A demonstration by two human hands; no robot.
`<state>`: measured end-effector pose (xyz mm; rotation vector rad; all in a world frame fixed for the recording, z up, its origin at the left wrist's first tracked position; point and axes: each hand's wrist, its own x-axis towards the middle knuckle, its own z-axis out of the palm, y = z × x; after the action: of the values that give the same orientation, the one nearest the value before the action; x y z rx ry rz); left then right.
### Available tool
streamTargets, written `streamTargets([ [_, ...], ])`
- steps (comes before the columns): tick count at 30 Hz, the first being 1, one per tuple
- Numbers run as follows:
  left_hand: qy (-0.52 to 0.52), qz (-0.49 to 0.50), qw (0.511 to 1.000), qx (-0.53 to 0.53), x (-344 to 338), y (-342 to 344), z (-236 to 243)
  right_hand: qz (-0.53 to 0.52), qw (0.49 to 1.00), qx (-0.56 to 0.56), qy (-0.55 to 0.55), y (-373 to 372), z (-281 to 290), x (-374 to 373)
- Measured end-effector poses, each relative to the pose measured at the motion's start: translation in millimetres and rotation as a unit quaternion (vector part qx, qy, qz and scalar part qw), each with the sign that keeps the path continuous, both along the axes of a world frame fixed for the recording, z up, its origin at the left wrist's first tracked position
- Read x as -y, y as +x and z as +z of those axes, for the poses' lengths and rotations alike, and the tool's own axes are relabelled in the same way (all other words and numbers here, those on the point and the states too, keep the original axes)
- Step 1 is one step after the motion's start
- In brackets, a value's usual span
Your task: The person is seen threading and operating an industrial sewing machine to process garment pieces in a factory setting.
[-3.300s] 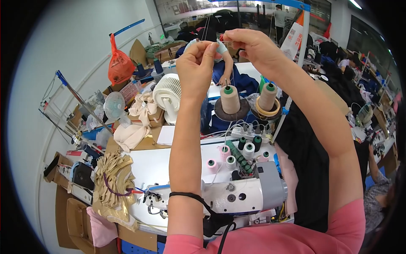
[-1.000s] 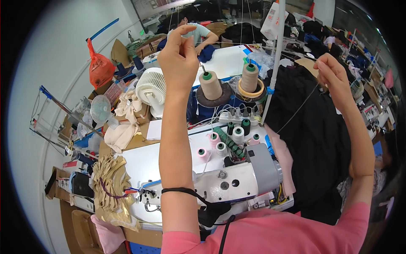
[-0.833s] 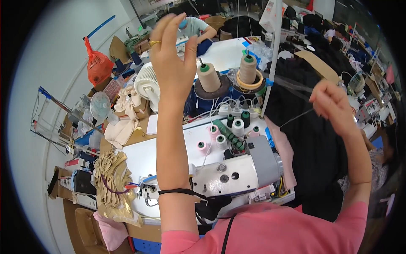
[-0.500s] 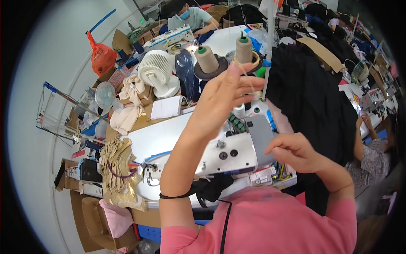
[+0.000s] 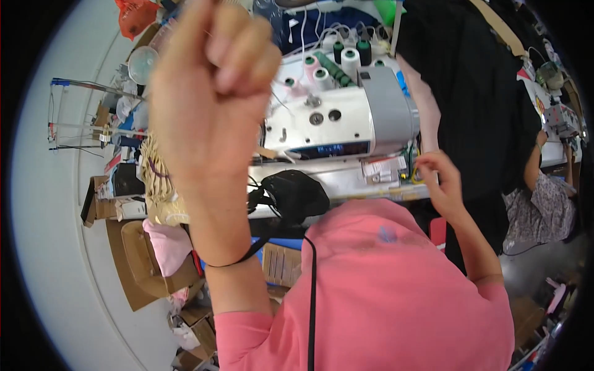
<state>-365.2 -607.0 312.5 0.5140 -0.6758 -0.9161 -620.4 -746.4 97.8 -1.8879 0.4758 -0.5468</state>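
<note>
Head view, looking down over a pink-shirted torso at a sewing station.

Black fabric garment (image 5: 489, 105) draped at right, over the far edge of the tabletop (image 5: 346, 185), beside the machine.

White and grey overlock sewing machine (image 5: 346, 114) on the tabletop, with small cones of green, white and pink thread (image 5: 337, 59) behind it.

Left hand (image 5: 213, 86) raised close to the lens, fingers curled into a tight fist, a black band at the wrist; a fine pale thread (image 5: 281, 102) faintly visible running from the fist down toward the machine top, though the grip itself cannot be made out.

Right hand (image 5: 436, 179) low at the machine's right front corner, fingertips pressed together as if pinching something very small, seemingly the thread's other end; too fine to confirm.

Black bundle with cords (image 5: 294, 195) at the near tabletop edge.

Judged best handled by keeping the thread taut and straight between both hands, clear of the cones, and guided gently.
</note>
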Motion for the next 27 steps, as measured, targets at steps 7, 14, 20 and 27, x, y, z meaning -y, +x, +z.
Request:
streamTargets([
  [7,0.036,0.102,0.988,0.109,13,-20,31,0.19,0.974,-0.11,-0.051,9,-104,-38],
  [14,0.094,-0.033,0.992,0.074,-18,1,23,0.266,0.95,-0.144,-0.077,26,-137,-62],
  [20,0.113,0.043,0.985,0.125,-47,11,10,0.254,0.95,-0.17,-0.063,19,-166,-63],
  [27,0.118,0.086,0.983,0.111,-61,14,-3,-0.006,0.988,-0.11,-0.108,-10,-171,-36],
])
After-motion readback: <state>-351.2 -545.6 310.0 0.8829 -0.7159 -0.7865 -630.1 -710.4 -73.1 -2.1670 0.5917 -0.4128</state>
